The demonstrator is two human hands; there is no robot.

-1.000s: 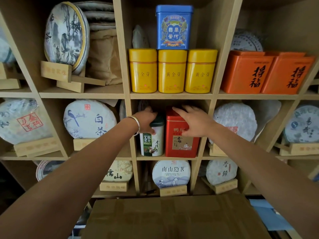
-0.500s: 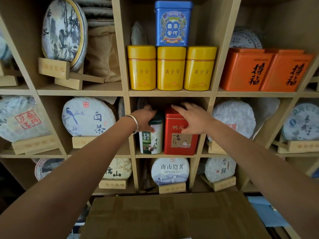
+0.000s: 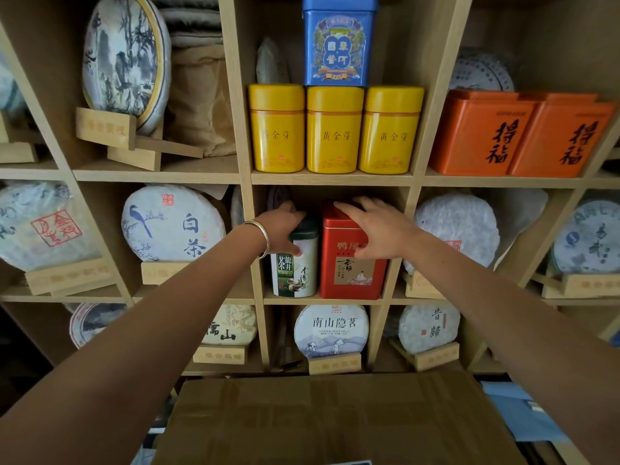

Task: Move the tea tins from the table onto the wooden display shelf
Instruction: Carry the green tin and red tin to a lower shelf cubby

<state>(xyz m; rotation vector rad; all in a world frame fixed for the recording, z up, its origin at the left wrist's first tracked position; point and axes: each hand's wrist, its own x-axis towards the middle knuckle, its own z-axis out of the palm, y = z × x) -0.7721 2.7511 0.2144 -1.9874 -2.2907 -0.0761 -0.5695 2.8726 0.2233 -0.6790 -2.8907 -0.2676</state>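
Left hand [image 3: 283, 229]: fingers and thumb curled round the upper part of the green-and-white tea tin [image 3: 295, 263]. Right hand [image 3: 377, 231]: fingers over the lid, thumb on the front of the red tea tin [image 3: 352, 263], gripping it. Both tins stand upright, side by side, in the middle compartment of the wooden display shelf [image 3: 330, 177].

Compartment above: three yellow tins [image 3: 335, 129] in a row, one blue tin [image 3: 339, 41] on top. Upper right compartment: two orange tins [image 3: 520, 134]. Surrounding compartments: paper-wrapped tea cakes [image 3: 172, 223] on wooden stands. Foreground, below the shelf: brown cardboard box [image 3: 335, 417].
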